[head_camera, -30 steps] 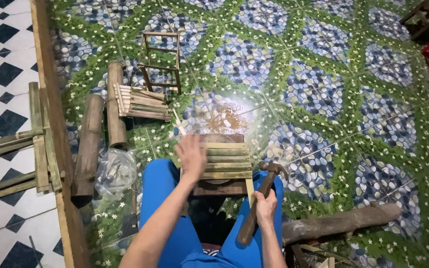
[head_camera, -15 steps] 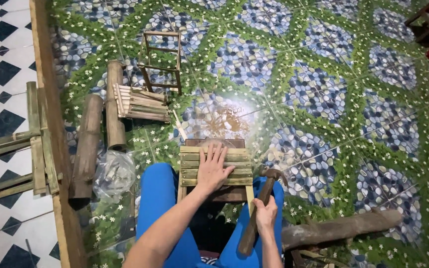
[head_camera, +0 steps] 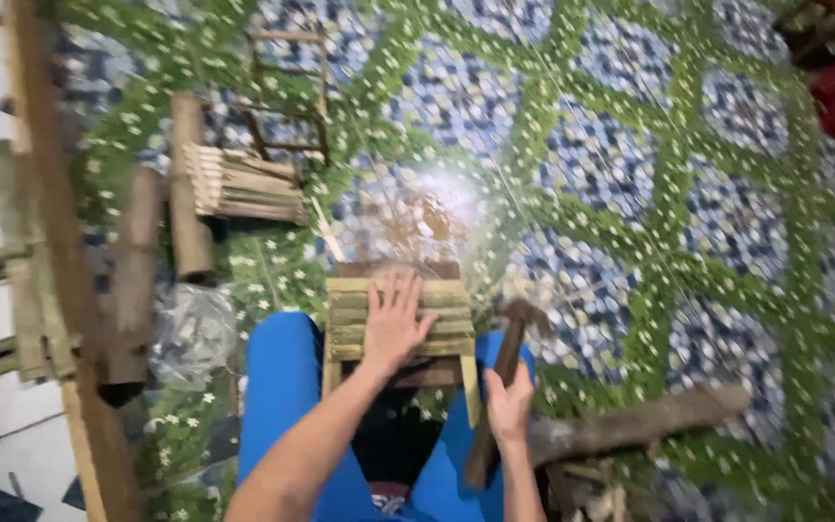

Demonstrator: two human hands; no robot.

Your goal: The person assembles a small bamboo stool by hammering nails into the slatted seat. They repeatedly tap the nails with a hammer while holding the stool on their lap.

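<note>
Seen from above, the left hand (head_camera: 395,324) lies flat, fingers spread, on a small slatted bamboo stool (head_camera: 400,324) between blue-trousered knees (head_camera: 287,387). Just beside it, the right hand (head_camera: 508,406) is clamped around a wooden-handled hammer (head_camera: 502,372).

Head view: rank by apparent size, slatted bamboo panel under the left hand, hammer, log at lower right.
1. log
2. slatted bamboo panel and hammer: similar span, and the hammer sits nearer the camera, so unranked.
</note>
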